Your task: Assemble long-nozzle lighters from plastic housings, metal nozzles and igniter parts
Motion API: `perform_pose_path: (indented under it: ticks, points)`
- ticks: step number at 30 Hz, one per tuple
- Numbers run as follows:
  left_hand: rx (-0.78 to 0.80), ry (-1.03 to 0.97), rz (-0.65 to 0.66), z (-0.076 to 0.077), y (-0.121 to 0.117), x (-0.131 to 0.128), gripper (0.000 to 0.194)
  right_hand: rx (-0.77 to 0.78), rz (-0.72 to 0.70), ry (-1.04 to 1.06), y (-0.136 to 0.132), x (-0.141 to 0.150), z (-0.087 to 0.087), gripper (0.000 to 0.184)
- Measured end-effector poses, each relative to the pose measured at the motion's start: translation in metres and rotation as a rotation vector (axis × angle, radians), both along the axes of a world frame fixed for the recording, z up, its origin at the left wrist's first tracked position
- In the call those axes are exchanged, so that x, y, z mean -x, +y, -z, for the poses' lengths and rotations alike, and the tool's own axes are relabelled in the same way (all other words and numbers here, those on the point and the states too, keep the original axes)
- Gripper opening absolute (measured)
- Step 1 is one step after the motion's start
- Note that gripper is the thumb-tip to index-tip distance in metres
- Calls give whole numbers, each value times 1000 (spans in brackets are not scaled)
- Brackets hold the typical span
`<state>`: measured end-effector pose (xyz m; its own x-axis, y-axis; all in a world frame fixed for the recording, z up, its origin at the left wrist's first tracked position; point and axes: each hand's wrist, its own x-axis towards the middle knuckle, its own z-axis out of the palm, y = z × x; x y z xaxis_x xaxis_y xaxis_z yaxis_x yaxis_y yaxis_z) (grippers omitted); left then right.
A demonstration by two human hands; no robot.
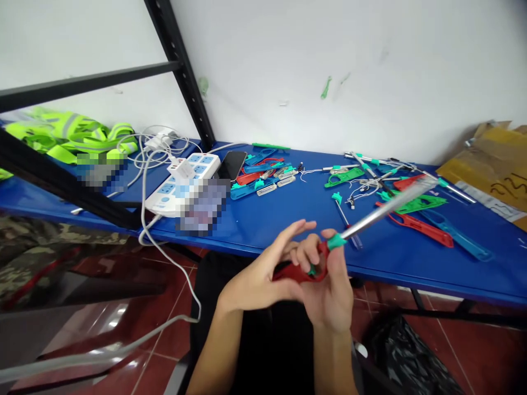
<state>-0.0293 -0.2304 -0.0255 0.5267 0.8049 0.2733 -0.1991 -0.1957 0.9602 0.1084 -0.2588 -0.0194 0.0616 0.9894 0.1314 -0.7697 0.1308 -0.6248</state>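
A long-nosed lighter [297, 271] with a red handle, a green collar and a slim metal barrel is held in front of me, above the near edge of the blue table. My right hand [329, 285] is closed around it near the trigger opening, thumb by the collar. At the rear of the handle, my left hand [259, 277] cups it between thumb and fingers, some of its fingers stretched out. The barrel points up and to the right and is blurred towards its tip. Below the barrel lies a loose metal rod with a green end [338, 202].
Red, green and blue lighter shells [424, 226] and wired metal barrels [366, 164] lie on the right of the table [288, 219]. A white power strip [164, 192], a phone [233, 166] and cables sit left. A cardboard box [489, 159] stands far right; a black rack post [185, 77] rises left.
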Motion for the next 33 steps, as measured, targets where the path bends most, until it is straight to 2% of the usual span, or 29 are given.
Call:
perform_pose_path:
  ticks: [1, 2, 3, 5, 7, 10, 14, 16, 19, 22, 24, 29, 33]
  points:
    - [-23, 82, 3, 0, -1, -1, 118, -25, 45, -1, 0, -2, -1, 16]
    - [-35, 170, -25, 0, -2, -1, 125, -50, 66, -27, 1, -6, -2, 15]
    - [-38, 249, -77, 0, -2, -2, 121, -72, 69, -78, 1, -9, -2, 15]
    - [-48, 336, -173, 2, -1, -4, 96, -102, 40, -220, 3, -17, -1, 15]
    - [-104, 360, -191, 5, 1, -4, 77, -125, 26, -340, 7, -25, -1, 15]
    - [-287, 365, -213, 8, 2, -6, 72, -163, 78, -461, 15, -35, -7, 12]
    - [-495, 408, -371, 5, -7, -10, 57, -194, 186, -575, 24, -44, -17, 10]
    - [-502, 480, -388, 0, -13, -13, 47, -174, 197, -587, 25, -47, -17, 16]
    - [-407, 548, -326, -7, -21, -16, 37, -141, 181, -579, 25, -51, -10, 17]
    - [-310, 467, -241, -10, -22, -19, 40, -169, 193, -569, 25, -53, -4, 26]
    - [-311, 404, -227, -10, -21, -21, 45, -191, 214, -575, 27, -53, -4, 32]
    - [-378, 348, -318, -10, -22, -27, 43, -180, 226, -590, 25, -50, -12, 39]
    - [-479, 354, -442, -11, -25, -30, 39, -159, 252, -598, 16, -41, -16, 26]
